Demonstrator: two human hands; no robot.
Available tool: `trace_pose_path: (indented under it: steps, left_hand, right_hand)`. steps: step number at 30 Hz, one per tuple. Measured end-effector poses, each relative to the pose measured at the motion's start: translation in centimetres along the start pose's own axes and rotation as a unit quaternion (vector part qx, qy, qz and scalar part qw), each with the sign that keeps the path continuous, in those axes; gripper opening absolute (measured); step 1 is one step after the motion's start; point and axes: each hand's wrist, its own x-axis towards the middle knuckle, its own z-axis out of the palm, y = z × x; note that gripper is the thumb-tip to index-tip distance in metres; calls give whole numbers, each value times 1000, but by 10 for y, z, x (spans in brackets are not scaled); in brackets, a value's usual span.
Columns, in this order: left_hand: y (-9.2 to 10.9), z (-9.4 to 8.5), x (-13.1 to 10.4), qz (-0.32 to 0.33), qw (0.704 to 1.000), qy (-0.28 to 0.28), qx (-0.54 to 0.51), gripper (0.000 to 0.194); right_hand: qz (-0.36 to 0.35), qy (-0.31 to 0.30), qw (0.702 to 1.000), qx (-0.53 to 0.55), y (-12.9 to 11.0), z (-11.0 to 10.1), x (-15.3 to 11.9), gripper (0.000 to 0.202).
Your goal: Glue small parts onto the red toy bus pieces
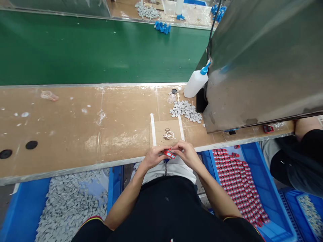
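Just past the bench's front edge, close to my body, both hands meet at a small red toy car (pixel 170 154) with pale window areas. My left hand (pixel 154 156) grips its left end between thumb and fingers. My right hand (pixel 185 153) is closed in a pinch at the car's upper right side; a small greyish bit shows by its fingertips, too small to make out. Beyond the hands lies a cardboard piece (pixel 161 127) between white tape strips, with a white ring (pixel 170 135) and small brownish metal bits on it. A pile of grey flat pieces (pixel 188 111) lies farther right.
A white squeeze bottle (pixel 195 84) leans by a large metal housing (pixel 252 67). Blue bins hold grey pieces (pixel 73 201) at left and red cars (pixel 237 181) at right. Behind the bench runs a green belt (pixel 101 50). Another person's leg (pixel 285 158) shows at right.
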Motion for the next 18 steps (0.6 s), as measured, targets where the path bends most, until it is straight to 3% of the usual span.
trace_pose_path:
  steps: [12, 18]
  left_hand:
    - [2, 1, -2, 11, 998, 14, 53, 27]
    - [3, 1, -2, 45, 995, 20, 86, 24]
  right_hand:
    - [-62, 13, 993, -101, -2, 18, -24, 23]
    - [-44, 34, 998, -20, 2, 19, -25, 17]
